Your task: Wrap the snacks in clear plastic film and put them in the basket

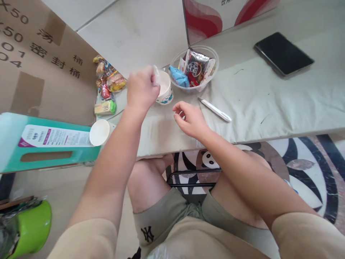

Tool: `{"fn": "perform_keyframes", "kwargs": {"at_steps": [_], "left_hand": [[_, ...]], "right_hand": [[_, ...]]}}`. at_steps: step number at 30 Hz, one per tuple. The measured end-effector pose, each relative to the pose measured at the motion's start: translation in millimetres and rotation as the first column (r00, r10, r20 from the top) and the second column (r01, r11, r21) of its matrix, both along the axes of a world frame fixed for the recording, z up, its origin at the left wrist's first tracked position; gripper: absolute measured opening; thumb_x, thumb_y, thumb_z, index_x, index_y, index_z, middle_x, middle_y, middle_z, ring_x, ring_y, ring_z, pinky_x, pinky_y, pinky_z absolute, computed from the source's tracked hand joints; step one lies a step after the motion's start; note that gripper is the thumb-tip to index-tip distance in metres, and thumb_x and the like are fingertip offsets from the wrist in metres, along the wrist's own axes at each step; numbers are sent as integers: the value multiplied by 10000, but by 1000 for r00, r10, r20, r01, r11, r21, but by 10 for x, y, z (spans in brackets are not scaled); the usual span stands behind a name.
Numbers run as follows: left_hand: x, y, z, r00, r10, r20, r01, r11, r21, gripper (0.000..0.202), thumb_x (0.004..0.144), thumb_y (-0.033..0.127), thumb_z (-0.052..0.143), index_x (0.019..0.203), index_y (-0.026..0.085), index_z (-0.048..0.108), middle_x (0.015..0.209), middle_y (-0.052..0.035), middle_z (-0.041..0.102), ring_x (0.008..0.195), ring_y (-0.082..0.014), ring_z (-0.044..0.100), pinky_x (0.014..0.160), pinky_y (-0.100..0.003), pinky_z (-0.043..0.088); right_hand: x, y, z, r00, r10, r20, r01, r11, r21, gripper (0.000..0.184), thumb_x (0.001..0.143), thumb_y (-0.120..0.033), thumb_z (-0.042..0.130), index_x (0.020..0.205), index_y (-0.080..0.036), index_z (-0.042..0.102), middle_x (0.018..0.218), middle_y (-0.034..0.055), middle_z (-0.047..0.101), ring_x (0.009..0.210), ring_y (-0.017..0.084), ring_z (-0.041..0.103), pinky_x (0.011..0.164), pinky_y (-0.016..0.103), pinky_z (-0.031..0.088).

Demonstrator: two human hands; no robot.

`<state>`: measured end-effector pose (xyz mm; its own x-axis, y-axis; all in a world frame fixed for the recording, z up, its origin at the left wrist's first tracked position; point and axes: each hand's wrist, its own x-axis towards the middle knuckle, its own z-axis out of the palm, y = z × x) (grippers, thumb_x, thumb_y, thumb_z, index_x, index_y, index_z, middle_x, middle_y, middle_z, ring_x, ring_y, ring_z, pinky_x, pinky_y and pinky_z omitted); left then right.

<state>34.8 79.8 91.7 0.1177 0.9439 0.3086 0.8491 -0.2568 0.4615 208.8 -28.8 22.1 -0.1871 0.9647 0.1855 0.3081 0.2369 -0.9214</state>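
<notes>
The left hand (pixel 142 86) is closed in a fist, and a bit of clear plastic (pixel 156 76) is pinched between thumb and forefinger, above the rim of a leaf-printed cup (pixel 166 94) set toward the table's far edge; whether the cup is touched cannot be told. The right hand (pixel 190 120) is half curled near the table's near edge, a gap left between thumb and forefinger, and nothing is seen to be gripped.

Just beside the cup, a clear bowl (pixel 212 73) is filled with packets, one printed with Chinese characters too small to be read surely. A white cutter (pixel 215 109) is laid between bowl and near edge; a black tablet (pixel 283 54) is placed farther right.

By the left edge, the carton (pixel 54 90) is marked "X50", "01", "04", "汤桶" and "密封桶". The green jug's (pixel 81 153) label is too small to be read. "饮用" is partly shown on the red-and-white box (pixel 205 21) at the far edge.
</notes>
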Motion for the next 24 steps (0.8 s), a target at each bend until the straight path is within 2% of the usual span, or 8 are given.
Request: {"fn": "perform_keyframes", "kwargs": {"at_steps": [5, 8, 10, 12, 14, 17, 21, 24], "left_hand": [[98, 703, -221, 921, -179, -345, 41, 928, -370, 357, 534, -11, 710, 496, 233, 451, 522, 3, 384, 901, -309, 651, 905, -395, 470], [80, 819, -243, 936, -223, -274, 28, 819, -573, 277, 504, -20, 696, 495, 214, 549, 496, 20, 458, 787, -263, 660, 840, -348, 483], [44, 753, -132, 973, -185, -139, 57, 775, -630, 235, 526, -19, 703, 574, 202, 637, 519, 32, 523, 711, -220, 654, 778, -314, 489], [-48, 603, 51, 991, -127, -41, 78, 799, -596, 203, 611, 7, 717, 712, 182, 701, 575, 31, 589, 665, -177, 637, 757, -299, 501], [-237, 426, 235, 997, -71, -34, 47, 882, -468, 174, 752, 44, 686, 889, 146, 718, 656, 29, 645, 672, -124, 611, 816, -309, 516], [-723, 224, 384, 984, 123, -132, -145, 974, -173, 85, 849, 86, 674, 926, 119, 685, 652, 57, 588, 716, -67, 527, 917, -320, 499], [-1477, 116, 339, 856, 426, -291, -470, 878, -95, 106, 800, 106, 749, 867, 130, 671, 749, 21, 585, 789, -111, 516, 967, -341, 497], [-1850, 100, 245, 736, 457, -500, -624, 744, -239, 333, 813, 259, 788, 1091, 110, 682, 1010, -46, 679, 978, -190, 551, 1071, -425, 467]], "right_hand": [[-25, 37, 15, 999, 50, 2, -50, 998, 26, 159, 896, -245, 491, 1009, -216, 598, 975, 74, 712, 847, 215, 645, 767, 358, 465], [-49, 65, 11, 999, 32, 16, -33, 999, 36, 224, 891, -232, 483, 1081, -212, 601, 1013, 82, 715, 893, 224, 655, 783, 365, 459], [-70, 88, 8, 999, 26, 21, -26, 999, 32, 265, 890, -226, 474, 1127, -214, 594, 1023, 81, 717, 894, 224, 654, 794, 371, 460], [-102, 112, 5, 999, 25, 23, -26, 1000, 17, 283, 889, -226, 468, 1145, -220, 587, 1015, 72, 717, 868, 218, 647, 790, 372, 459], [-156, 128, 0, 999, 31, 20, -31, 999, 4, 274, 889, -233, 470, 1138, -222, 585, 996, 63, 714, 834, 210, 637, 780, 369, 459], [-286, 126, -21, 998, 57, 10, -56, 998, -13, 254, 884, -224, 474, 1112, -217, 585, 968, 61, 707, 811, 202, 630, 756, 357, 457], [-518, 89, -78, 994, 108, 16, -108, 994, -33, 249, 884, -220, 471, 1105, -202, 583, 957, 71, 698, 809, 202, 625, 739, 350, 453], [-666, 73, -130, 986, 153, 59, -151, 988, -37, 257, 891, -226, 456, 1110, -185, 583, 963, 84, 695, 822, 211, 626, 740, 356, 447]]}}
